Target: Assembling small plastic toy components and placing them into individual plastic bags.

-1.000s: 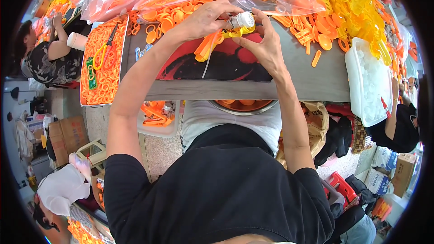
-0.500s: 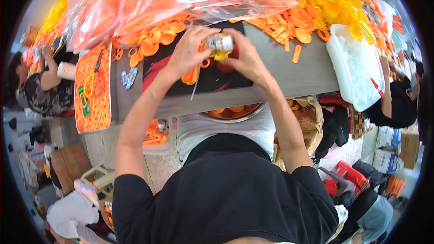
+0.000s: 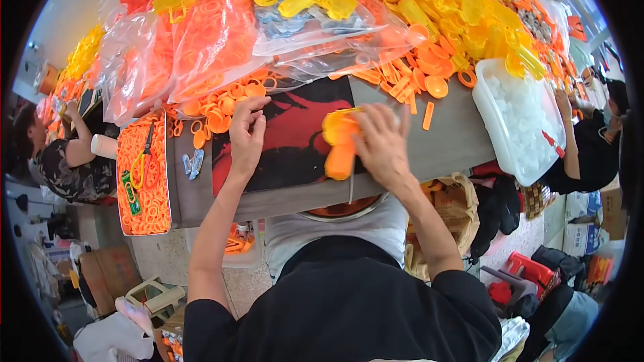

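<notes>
**Operator:** Reading from the left edge, what is staged and what is in hand?

**Inspector:** Far left, a metal tray (image 3: 127, 218) holds loose orange rings, with a pair of yellow-handled scissors (image 3: 139, 164) lying on them. Next comes a small blue-white clip (image 3: 194, 163) on the bare surface (image 3: 443, 147). The left hand (image 3: 247, 135) follows — fingers curled down at the upper edge of the black-and-red mat (image 3: 295, 137), touching the loose orange rings (image 3: 218, 117) there. Whether it has pinched one, I cannot tell.

**Operator:** And the right?

**Inspector:** The right hand (image 3: 384, 144) is clasped over the yellow-and-orange plastic piece (image 3: 339, 144), which rests on the mat near the middle of the surface. Its orange stem points toward the person.

**Operator:** Progress?

**Inspector:** As a judgement — one piece is under assembly, with a further part apparently being fetched. Much remains: bags of orange rings (image 3: 215, 43) and a heap of yellow parts (image 3: 456, 10) lie behind. No stack of finished pieces is plainly visible. At the right sits a white tub (image 3: 520, 121) of pale parts.
</notes>
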Demonstrator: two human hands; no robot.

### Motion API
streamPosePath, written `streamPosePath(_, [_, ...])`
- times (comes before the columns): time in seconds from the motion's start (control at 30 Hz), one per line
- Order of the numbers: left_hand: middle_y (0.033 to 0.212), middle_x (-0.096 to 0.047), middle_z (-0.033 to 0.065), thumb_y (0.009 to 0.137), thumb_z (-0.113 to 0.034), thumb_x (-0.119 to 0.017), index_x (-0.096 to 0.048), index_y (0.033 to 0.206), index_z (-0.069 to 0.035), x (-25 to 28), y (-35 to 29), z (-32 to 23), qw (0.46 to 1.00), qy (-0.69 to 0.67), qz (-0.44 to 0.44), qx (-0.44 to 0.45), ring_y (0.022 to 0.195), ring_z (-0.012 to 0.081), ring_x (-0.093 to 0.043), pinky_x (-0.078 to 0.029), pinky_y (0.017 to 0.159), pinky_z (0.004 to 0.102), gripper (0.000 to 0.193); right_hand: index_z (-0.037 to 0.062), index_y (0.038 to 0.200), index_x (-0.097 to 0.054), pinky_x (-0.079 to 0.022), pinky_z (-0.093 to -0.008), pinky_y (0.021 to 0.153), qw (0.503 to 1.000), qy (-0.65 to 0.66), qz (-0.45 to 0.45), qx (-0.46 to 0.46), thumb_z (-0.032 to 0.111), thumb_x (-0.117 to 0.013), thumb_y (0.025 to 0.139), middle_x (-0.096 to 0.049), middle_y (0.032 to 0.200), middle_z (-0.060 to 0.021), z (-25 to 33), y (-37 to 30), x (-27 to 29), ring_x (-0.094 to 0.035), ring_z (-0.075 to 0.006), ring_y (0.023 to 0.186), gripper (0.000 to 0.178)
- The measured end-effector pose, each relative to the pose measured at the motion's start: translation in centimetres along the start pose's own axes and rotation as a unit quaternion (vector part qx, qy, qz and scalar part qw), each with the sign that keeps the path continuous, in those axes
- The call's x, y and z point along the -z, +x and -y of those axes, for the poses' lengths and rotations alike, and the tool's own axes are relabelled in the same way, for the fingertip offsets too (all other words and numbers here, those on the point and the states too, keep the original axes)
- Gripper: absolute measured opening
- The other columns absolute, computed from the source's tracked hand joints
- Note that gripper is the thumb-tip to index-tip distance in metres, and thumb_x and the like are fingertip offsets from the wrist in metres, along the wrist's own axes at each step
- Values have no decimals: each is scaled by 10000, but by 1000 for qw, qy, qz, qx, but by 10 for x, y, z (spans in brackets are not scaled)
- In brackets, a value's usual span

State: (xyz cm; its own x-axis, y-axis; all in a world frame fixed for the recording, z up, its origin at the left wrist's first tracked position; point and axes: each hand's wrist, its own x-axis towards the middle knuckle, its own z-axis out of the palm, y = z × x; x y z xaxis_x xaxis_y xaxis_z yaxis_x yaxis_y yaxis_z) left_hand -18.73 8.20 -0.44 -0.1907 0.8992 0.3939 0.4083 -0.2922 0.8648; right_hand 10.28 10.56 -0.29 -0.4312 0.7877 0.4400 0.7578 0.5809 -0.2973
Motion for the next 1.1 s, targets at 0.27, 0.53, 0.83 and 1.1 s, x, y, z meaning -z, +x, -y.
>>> streamPosePath(0.27, [1234, -573, 103, 870, -25, -684, -641, 1223, -58, -17, 6, 16, 914, 316, 117, -226, 1185, 305, -547, -441, 1023, 398, 357, 106, 1236, -651, -248, -572, 1167, 971, -113, -191, -93, 118, -681, 896, -558, 1363, -112, -108, 34, 19, -465, -321, 1301, 341])
streamPosePath(0.53, [1122, -622, 95, 875, -99, -686, -661, 1143, -46, -16, 6, 22, 921, 307, 84, -225, 1096, 299, -578, -455, 985, 414, 274, 70, 1230, -642, -468, -469, 932, 974, 40, -203, 90, 257, -651, 942, -677, 1077, -187, -74, 237, -62, -607, -352, 1091, 344])
streamPosePath(0.83, [1050, -631, 42, 862, -165, -688, -672, 1025, -85, -18, 7, 46, 931, 275, 44, -237, 1074, 252, -591, -466, 968, 402, 182, 29, 1270, -658, -509, -375, 908, 987, 73, -107, 99, 260, -656, 958, -692, 1181, -172, -61, 272, -42, -667, -287, 1041, 388])
streamPosePath(1.1, [904, -694, 68, 883, 15, -616, -649, 1013, -62, -2, 4, 38, 947, 81, -258, -173, 741, 200, -693, -552, 701, 321, 155, 84, 1345, -629, -495, -305, 864, 983, 173, 48, 42, 131, -682, 963, -684, 1235, -82, 39, 54, -44, -645, -162, 994, 389])
